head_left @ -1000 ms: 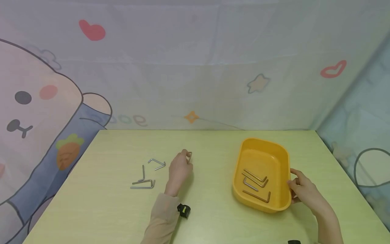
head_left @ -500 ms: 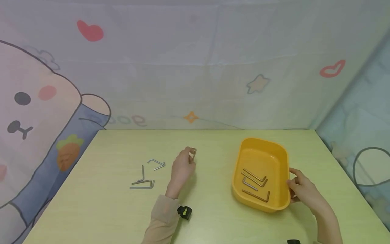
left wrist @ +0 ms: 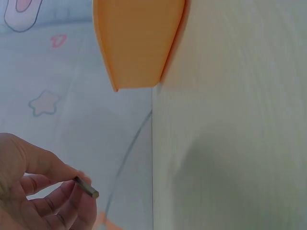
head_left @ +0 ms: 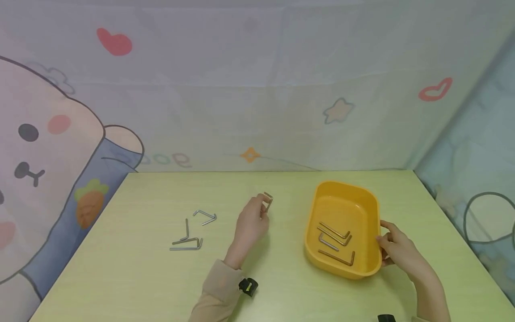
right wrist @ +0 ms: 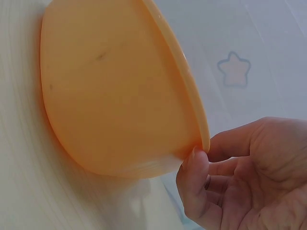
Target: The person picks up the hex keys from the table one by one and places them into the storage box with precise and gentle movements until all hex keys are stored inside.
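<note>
My left hand (head_left: 251, 221) pinches a brass-coloured hex key (head_left: 270, 203) between thumb and fingers, above the middle of the table. In the left wrist view the cut end of that hex key (left wrist: 88, 187) sticks out past the fingertips. My right hand (head_left: 400, 248) grips the right rim of a yellow plastic bin (head_left: 368, 232), its thumb on one side of the rim as the right wrist view shows. Inside the bin lie several hex keys (head_left: 335, 257), mostly brass-coloured, one silver.
Several silver hex keys (head_left: 187, 243) lie loosely grouped on the table (head_left: 132, 277) to the left of my left hand. A printed cloth (head_left: 225, 89) hangs behind the table's back edge, and another hangs along the right side.
My left hand has moved right and slightly up, toward the bin, carrying the brass-coloured hex key. My right hand keeps its grip on the bin; the view has shifted slightly.
</note>
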`<state>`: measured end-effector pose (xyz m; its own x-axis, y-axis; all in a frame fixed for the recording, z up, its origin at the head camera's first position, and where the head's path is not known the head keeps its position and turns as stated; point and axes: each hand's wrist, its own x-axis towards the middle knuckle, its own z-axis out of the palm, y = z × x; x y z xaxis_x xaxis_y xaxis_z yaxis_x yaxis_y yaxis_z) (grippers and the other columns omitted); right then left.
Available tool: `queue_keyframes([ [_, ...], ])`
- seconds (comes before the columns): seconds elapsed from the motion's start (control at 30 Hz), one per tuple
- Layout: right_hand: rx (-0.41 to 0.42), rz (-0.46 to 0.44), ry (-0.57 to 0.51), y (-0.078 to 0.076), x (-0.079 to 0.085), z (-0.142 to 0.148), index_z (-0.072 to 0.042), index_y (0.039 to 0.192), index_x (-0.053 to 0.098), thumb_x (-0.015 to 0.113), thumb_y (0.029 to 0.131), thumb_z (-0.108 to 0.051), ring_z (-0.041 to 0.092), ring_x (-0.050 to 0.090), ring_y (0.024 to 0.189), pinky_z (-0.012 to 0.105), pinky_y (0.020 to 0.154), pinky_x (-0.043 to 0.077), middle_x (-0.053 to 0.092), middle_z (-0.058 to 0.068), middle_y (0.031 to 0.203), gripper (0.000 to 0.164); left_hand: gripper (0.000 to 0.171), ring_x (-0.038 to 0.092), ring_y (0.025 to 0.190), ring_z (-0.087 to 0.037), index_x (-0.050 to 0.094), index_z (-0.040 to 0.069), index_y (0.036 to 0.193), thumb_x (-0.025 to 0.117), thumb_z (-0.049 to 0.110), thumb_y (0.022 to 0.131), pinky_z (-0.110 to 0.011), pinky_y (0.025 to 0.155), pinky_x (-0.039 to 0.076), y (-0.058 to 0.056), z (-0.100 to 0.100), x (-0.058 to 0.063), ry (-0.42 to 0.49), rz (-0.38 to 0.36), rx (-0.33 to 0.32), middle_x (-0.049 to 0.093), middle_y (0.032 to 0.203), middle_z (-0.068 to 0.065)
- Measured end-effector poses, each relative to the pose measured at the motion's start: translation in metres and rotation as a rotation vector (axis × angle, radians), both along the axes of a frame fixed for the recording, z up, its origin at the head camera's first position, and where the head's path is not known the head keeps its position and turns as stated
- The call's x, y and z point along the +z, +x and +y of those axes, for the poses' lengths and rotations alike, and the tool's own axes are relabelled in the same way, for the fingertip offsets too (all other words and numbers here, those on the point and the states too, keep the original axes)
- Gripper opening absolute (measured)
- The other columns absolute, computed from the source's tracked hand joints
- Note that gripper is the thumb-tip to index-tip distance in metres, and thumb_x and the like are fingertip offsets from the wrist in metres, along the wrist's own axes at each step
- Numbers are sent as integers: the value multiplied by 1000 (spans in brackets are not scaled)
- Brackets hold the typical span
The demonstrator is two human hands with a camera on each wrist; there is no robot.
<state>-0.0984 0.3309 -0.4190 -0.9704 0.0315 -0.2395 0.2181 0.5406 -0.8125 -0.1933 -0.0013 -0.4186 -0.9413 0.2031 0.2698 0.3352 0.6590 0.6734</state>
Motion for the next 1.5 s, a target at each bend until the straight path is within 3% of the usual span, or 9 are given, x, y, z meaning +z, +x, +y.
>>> queue_keyframes([
  [0.3, 1, -10, 3, 0, 0, 1, 7, 150, 9, 37, 103, -17, 15, 57, 70, 29, 61, 56, 52, 13, 91, 60, 37, 56, 77, -18, 59, 8, 115, 57, -7, 81, -23, 62, 45, 7, 16, -3, -37, 34, -84, 62, 91, -8],
  [0.6, 0, -5, -1, 0, 0, 0, 8, 149, 9, 37, 103, -16, 15, 57, 70, 29, 61, 56, 52, 13, 91, 59, 38, 53, 77, -16, 60, 11, 114, 57, -6, 81, -23, 64, 43, 12, 32, 1, -70, 69, -150, 60, 88, -4],
  [0.97, -4, -12, 8, 0, 0, 0, 8, 149, 9, 38, 102, -15, 15, 57, 70, 29, 61, 56, 52, 13, 91, 60, 37, 50, 77, -10, 60, 18, 114, 58, -2, 82, -17, 62, 40, 18, 52, 15, -211, 126, -275, 56, 87, 3],
  [1.23, -10, -15, 24, -2, 1, 0, 8, 149, 10, 37, 103, -16, 15, 56, 70, 28, 61, 56, 52, 12, 90, 58, 36, 50, 78, -8, 60, 22, 113, 59, 1, 83, -13, 60, 38, 21, 63, 25, -335, 254, -388, 56, 85, 5],
  [1.5, -13, -26, 34, -2, 1, 0, 8, 149, 10, 37, 103, -15, 15, 56, 69, 28, 61, 55, 52, 12, 90, 58, 37, 50, 78, -8, 62, 21, 114, 58, 0, 84, -13, 58, 35, 26, 78, 36, -408, 264, -462, 57, 87, 6],
])
